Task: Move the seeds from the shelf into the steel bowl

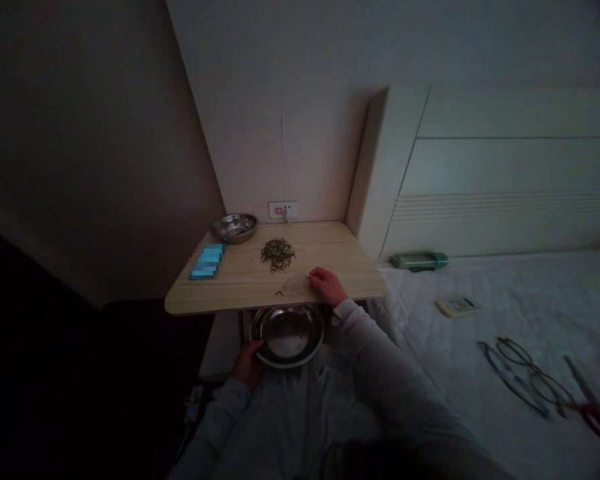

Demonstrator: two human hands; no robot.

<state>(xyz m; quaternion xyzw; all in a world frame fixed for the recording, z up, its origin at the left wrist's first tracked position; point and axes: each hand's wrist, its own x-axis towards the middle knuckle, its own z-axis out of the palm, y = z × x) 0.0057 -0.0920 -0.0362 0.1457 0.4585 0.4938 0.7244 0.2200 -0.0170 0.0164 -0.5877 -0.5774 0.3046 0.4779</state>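
Below the front edge of the small wooden table, my left hand grips the rim of a shiny metal bowl, tilted under the edge. My right hand is closed over the tabletop, pinching a thin, see-through, flat piece that looks like plastic. Beyond it lies a loose pile of small dark greenish-brown bits, perhaps seeds. A few stray bits sit close to the table edge, left of the see-through piece. The bowl's inside looks dim, and I cannot tell whether much lies in it.
A second metal bowl stands at the table's back left, with a blurred blue item before it. On the bed at right lie a green bottle, a small flat pack, glasses and red-handled scissors. A socket is behind.
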